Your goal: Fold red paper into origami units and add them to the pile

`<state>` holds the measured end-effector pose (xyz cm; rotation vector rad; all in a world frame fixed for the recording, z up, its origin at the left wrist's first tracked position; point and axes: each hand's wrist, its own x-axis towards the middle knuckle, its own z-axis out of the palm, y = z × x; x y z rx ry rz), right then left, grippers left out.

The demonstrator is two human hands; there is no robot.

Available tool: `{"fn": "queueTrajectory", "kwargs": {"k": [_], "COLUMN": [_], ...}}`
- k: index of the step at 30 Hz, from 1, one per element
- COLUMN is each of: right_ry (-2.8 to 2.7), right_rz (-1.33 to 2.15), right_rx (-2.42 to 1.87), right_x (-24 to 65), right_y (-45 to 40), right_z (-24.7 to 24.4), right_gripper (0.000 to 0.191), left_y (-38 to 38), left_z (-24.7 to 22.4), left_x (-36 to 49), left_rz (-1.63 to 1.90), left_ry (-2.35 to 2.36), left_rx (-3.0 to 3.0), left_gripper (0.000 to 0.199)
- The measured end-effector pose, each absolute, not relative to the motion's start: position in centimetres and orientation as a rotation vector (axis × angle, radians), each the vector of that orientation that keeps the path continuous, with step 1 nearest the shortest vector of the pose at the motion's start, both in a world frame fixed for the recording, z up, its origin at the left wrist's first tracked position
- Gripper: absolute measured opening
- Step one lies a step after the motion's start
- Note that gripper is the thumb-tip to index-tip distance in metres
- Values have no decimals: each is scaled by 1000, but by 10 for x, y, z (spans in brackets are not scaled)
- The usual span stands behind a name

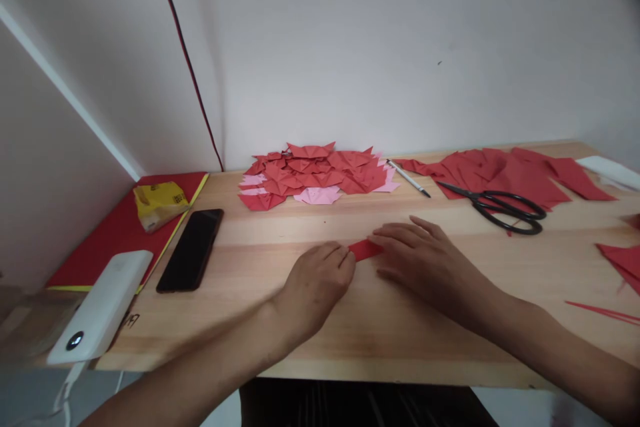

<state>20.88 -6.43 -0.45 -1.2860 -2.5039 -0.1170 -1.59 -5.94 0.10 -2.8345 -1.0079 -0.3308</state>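
A small folded piece of red paper (pixel 365 250) lies on the wooden table between my two hands. My left hand (pixel 320 280) is closed, its fingertips gripping the paper's left end. Over the right end rests my right hand (pixel 415 253), its fingers stretched out and the thumb apart from them. The hand hides that end of the paper. Behind both hands, against the wall, sits a pile of folded red and pink paper pieces (pixel 315 177).
Black-handled scissors (pixel 500 207) lie beside loose red paper sheets (pixel 500 173) at the back right, near a white pen (pixel 410 179). To the left are a black phone (pixel 191 250), a white power bank (pixel 103 307), a red folder (pixel 95 247) and a yellow packet (pixel 160 203).
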Motion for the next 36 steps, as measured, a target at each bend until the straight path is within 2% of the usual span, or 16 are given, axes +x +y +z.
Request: {"fn": "queueTrajectory", "kwargs": {"k": [6, 9, 15, 20, 26, 31, 36], "right_ry": [-2638, -2666, -2592, -2570, -2524, -2538, -2517], "right_rz": [0, 4, -4, 117, 263, 289, 225], "right_rx": [-1119, -1092, -1053, -1104, -1192, -1186, -1162], "right_x": [198, 199, 201, 203, 202, 201, 202], "right_y": [-34, -22, -13, -14, -16, -18, -19], "right_z": [8, 7, -3, -2, 1, 1, -4], "right_gripper": [18, 21, 20, 20, 13, 13, 16], "left_y": [-45, -33, -16, -11, -10, -14, -19], "left_z": [3, 4, 4, 5, 6, 5, 10], "left_x": [-15, -16, -15, -12, -13, -14, -9], "left_rz": [-443, -513, -543, -558, -666, -757, -705], "left_ry": [-1098, -1211, -1276, -1501, -1658, -1683, -1818], "left_rx": [-2915, -2951, -3000, -2988, -3090, -3111, -3113], "left_gripper": [21, 20, 37, 26, 25, 27, 25]}}
